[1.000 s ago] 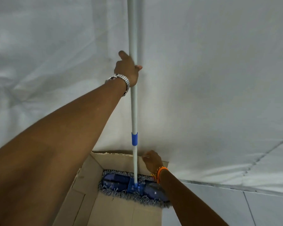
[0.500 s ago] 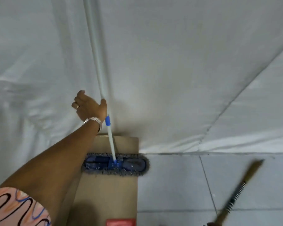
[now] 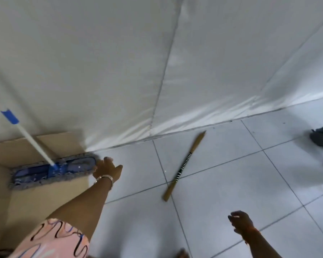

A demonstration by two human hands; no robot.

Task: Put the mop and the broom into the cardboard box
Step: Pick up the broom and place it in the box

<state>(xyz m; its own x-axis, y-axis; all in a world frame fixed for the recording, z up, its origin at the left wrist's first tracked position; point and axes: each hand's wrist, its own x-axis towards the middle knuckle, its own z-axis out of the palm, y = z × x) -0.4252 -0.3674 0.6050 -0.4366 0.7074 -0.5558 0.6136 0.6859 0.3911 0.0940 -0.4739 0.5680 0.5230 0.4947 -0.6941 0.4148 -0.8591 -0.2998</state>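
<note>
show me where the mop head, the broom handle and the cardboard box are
mop head (image 3: 52, 171), head view, on its blue plate.
broom handle (image 3: 185, 165), head view, on the striped middle stretch.
cardboard box (image 3: 63, 142), head view, on its far wall.

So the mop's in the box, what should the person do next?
Probably reach the right hand to the broom: it lies on the floor, untouched, and both hands are empty. The mop already stands in the box.

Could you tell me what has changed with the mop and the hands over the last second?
The left hand let go of the white mop handle and dropped beside the blue mop head; the right hand left the brown cardboard box. The mop remains inside.
</note>
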